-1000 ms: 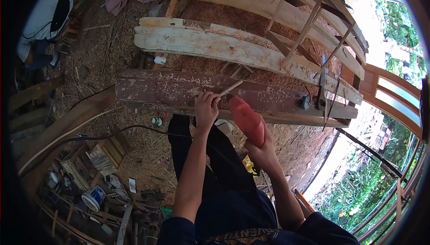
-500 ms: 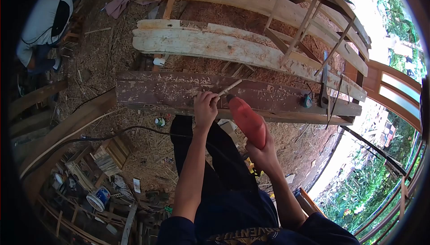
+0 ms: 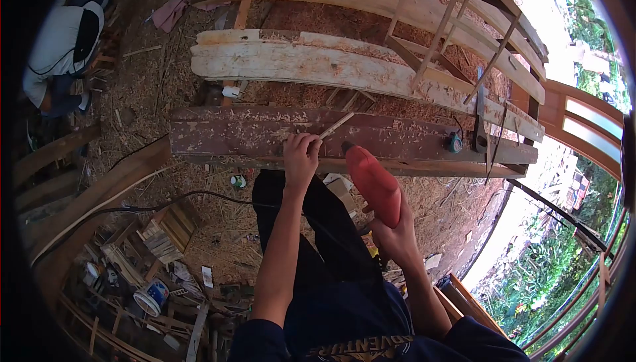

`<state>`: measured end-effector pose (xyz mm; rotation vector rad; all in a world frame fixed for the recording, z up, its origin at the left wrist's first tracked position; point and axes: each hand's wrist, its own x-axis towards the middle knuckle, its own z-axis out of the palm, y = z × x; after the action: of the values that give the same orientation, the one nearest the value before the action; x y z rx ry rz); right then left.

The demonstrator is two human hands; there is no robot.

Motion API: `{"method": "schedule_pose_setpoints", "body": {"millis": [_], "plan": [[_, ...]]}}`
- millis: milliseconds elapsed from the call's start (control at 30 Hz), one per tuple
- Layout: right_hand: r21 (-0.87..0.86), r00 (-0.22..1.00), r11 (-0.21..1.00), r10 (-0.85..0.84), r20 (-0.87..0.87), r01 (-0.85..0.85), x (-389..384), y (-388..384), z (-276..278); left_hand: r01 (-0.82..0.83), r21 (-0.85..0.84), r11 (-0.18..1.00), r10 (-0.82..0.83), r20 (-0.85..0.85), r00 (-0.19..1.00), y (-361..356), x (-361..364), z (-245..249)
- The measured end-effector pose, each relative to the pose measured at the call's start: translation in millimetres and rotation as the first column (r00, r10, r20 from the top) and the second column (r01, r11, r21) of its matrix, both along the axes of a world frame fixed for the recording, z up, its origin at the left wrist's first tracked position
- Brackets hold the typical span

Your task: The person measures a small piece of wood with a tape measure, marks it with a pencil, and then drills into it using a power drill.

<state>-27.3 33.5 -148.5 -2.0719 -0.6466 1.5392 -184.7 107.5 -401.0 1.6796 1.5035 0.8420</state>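
Note:
My left hand point(image 3: 301, 158) is closed around a thin pale wooden stick point(image 3: 338, 125), whose free end points up and right over a dark brown plank point(image 3: 238, 135). Wood shavings lie scattered on that plank. In my right hand point(image 3: 395, 236) is a red power drill point(image 3: 373, 180) with a dark nose, held by its rear end. The drill's nose is near the plank's front edge, a short way right of the stick and apart from it. Its handle and trigger are hidden under the body and my fingers.
A tape measure point(image 3: 455, 142) and a dark metal tool point(image 3: 479, 138) lie on the plank's right part. Long boards point(image 3: 298, 64) and a wooden frame point(image 3: 437, 37) stand beyond. A black cable point(image 3: 192, 194) crosses from the left. Another person point(image 3: 63, 47) is at the upper left.
The drill has shifted slightly right and down, away from the stick. My left hand has moved slightly left and keeps hold of the stick.

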Motion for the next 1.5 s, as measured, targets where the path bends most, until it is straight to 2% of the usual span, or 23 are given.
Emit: {"method": "schedule_pose_setpoints", "body": {"millis": [167, 367, 400, 467, 500, 567, 667, 767, 833, 867, 900, 967, 1067, 1100, 1200, 1300, 1500], "plan": [[0.02, 0.999, 0.999, -0.047, -0.012, 0.047, 5.6, -6.0, -2.5, 0.042, 0.011, 0.999, -0.041, -0.018, 0.999, 0.1, -4.3, 13.4], [-0.013, 0.993, 0.995, -0.101, -0.053, 0.1, 0.9, -9.5, -1.4, 0.054, 0.013, 0.998, -0.053, -0.068, 0.996, -3.3, -12.2, 1.0], [-0.032, 0.99, 0.992, -0.125, -0.065, 0.123, 0.0, -10.0, 0.1, -0.009, -0.144, 0.99, 0.018, 0.058, 0.998, 1.0, -10.8, 9.9], [-0.021, 0.981, 0.984, -0.177, -0.075, 0.176, -0.7, -11.7, 1.3, -0.068, -0.46, 0.885, 0.21, 0.265, 0.941, 13.2, -6.4, 39.5], [0.009, 0.976, 0.979, -0.204, -0.076, 0.205, -1.4, -12.6, 1.8, -0.051, -0.623, 0.781, 0.289, 0.288, 0.913, 16.7, -7.3, 41.2], [0.044, 0.971, 0.972, -0.227, -0.07, 0.231, -1.4, -14.2, 2.3, 0.016, -0.867, 0.498, 0.455, 0.277, 0.846, 25.4, -12.2, 43.6], [0.067, 0.975, 0.973, -0.215, -0.053, 0.219, 4.6, -13.6, 0.1, 0.111, -0.9, 0.421, 0.559, 0.355, 0.75, 21.2, -10.3, 29.7], [0.072, 0.975, 0.973, -0.217, -0.056, 0.221, 6.6, -16.6, 0.9, 0.051, -0.864, 0.502, 0.476, 0.325, 0.817, 19.3, -12.7, 28.5], [0.076, 0.974, 0.973, -0.212, -0.074, 0.218, 6.8, -14.7, 0.1, -0.106, -0.579, 0.809, 0.229, 0.144, 0.963, 5.4, -9.6, 31.0], [0.069, 0.978, 0.977, -0.198, -0.071, 0.203, 8.0, -12.3, -1.7, -0.12, -0.374, 0.92, 0.133, 0.011, 0.991, 3.5, -5.0, 31.0], [0.055, 0.979, 0.979, -0.194, -0.065, 0.198, 7.5, -14.1, -2.0, -0.092, -0.31, 0.946, 0.085, -0.036, 0.996, 1.5, -3.2, 32.1], [0.04, 0.981, 0.982, -0.183, -0.057, 0.186, 4.8, -19.7, -3.1, -0.029, -0.183, 0.983, 0.002, -0.146, 0.989, -3.1, -4.6, 34.8], [0.045, 0.987, 0.987, -0.151, -0.06, 0.153, 1.2, -23.0, -6.6, 0.007, -0.042, 0.999, -0.017, -0.242, 0.97, -6.6, -4.8, 24.2], [0.035, 0.988, 0.99, -0.137, -0.065, 0.14, 0.6, -24.0, -6.7, 0.03, -0.08, 0.996, -0.048, -0.231, 0.972, -7.4, -4.4, 21.6], [0.036, 0.99, 0.992, -0.12, -0.079, 0.123, -0.3, -22.4, -9.3, -0.013, -0.096, 0.995, -0.003, -0.172, 0.985, -10.1, -2.1, 14.3], [0.057, 0.989, 0.991, -0.114, -0.094, 0.119, -4.9, -21.4, -13.9, -0.021, -0.025, 0.999, 0.017, -0.151, 0.988, -9.1, -1.9, 12.9], [0.103, 0.99, 0.988, -0.101, -0.099, 0.111, -7.6, -12.6, -19.6, -0.02, -0.004, 1.0, 0.019, -0.102, 0.995, -6.2, 3.3, 10.2]]}}
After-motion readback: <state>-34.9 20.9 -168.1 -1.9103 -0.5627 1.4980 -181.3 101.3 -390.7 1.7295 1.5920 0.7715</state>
